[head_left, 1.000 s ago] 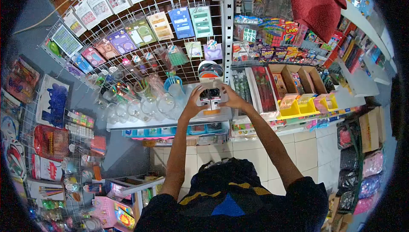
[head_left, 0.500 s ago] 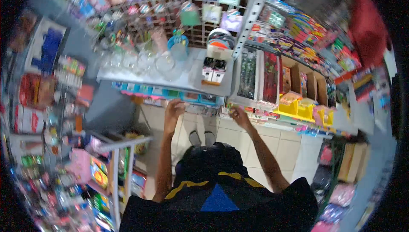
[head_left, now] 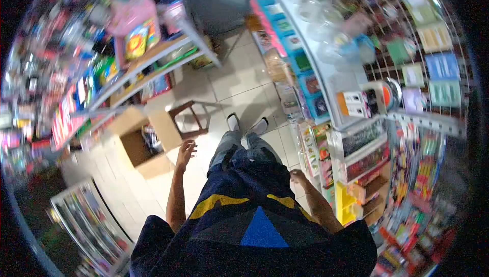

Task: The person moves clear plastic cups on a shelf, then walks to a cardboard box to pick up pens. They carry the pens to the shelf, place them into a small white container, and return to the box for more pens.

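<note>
My left hand (head_left: 186,151) hangs in the air over the tiled floor, fingers apart, holding nothing. It is nearest to an open cardboard box (head_left: 141,144) and a small brown stool (head_left: 189,119). My right hand (head_left: 297,176) is down by my hip, loosely curled and empty, close to the front of the shelves (head_left: 326,160). The small black-and-white boxes (head_left: 359,103) stand on the white shelf (head_left: 316,68) at the right, away from both hands.
Shop shelving full of packaged goods runs along the right, with a wire grid (head_left: 433,48) of hanging cards. A low shelf with toys (head_left: 137,32) stands at the left. Yellow bins (head_left: 346,203) sit low on the right. Tiled floor (head_left: 239,73) lies between.
Both hands left the small boxes on the shelf and dropped to my sides. My view has swung left and down, away from the shelf, toward the floor and the cardboard box.
</note>
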Available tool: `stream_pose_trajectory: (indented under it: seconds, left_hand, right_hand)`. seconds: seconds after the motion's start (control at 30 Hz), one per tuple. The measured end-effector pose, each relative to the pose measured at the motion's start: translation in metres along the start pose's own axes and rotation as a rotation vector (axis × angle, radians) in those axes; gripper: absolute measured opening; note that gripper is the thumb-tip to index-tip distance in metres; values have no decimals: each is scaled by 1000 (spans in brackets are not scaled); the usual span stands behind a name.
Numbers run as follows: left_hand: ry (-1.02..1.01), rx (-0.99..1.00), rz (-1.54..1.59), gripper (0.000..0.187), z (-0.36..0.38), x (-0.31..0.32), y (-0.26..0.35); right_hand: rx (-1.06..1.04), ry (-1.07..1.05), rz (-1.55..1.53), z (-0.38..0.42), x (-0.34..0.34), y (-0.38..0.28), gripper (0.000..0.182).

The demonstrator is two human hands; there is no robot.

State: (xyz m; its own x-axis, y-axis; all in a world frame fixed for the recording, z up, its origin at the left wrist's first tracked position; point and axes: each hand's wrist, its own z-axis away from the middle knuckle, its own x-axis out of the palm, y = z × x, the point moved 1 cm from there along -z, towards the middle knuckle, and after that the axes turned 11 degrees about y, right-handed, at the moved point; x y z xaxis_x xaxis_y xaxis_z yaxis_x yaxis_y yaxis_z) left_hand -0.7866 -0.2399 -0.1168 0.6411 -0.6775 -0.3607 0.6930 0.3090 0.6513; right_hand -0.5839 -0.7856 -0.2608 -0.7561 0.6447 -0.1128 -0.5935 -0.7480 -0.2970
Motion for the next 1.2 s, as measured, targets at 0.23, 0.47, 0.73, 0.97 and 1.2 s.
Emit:
stream_pose_trajectory:
  seconds: [0.23,0.47,0.73,0.97,1.2]
  left_hand:
    - [199,-144,267,44,61,3,-79]
    - [330,-234,418,48,96,-38,-142]
    - [484,-146,1042,72,80,-118,-180]
    - [626,-119,1258,64,44,-154,-177]
    - [616,-256,1264,53,-12,-175,-181]
  right_hand:
    - [-183,148,179,-84,-5,-178,28]
    - [-535,48,344,-132,95,-368,21]
    - [-487,-313,28,4,297,-405,24]
    - [-561,-490,644,65,424,-379,26]
    - [-734,-651,743,67,522,-416,19]
